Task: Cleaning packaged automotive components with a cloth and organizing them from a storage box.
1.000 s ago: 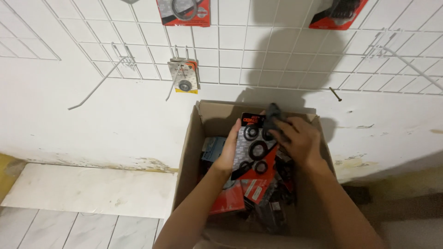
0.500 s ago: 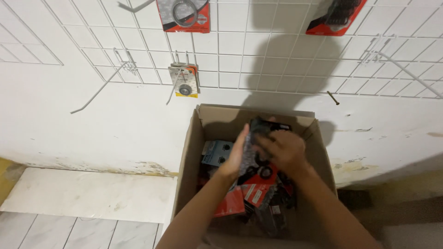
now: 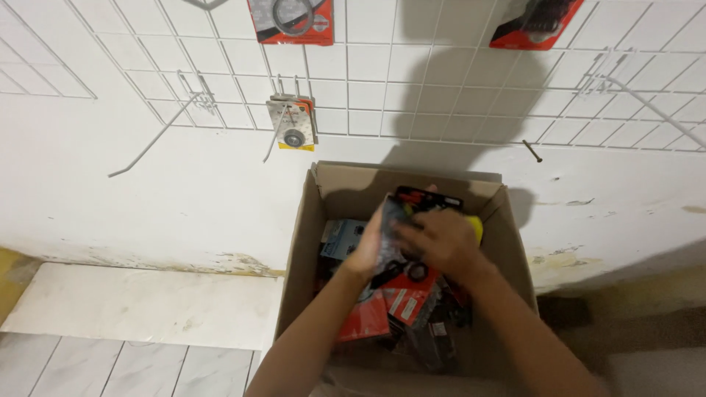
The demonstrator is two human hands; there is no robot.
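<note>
Both your hands were inside the box, by the far wall. Your left hand and right hand together gripped a black-and-red pack, held above the other packs.

Two bare forearms, no sleeves visible; left hand and right hand without gloves, rings, watch.
</note>
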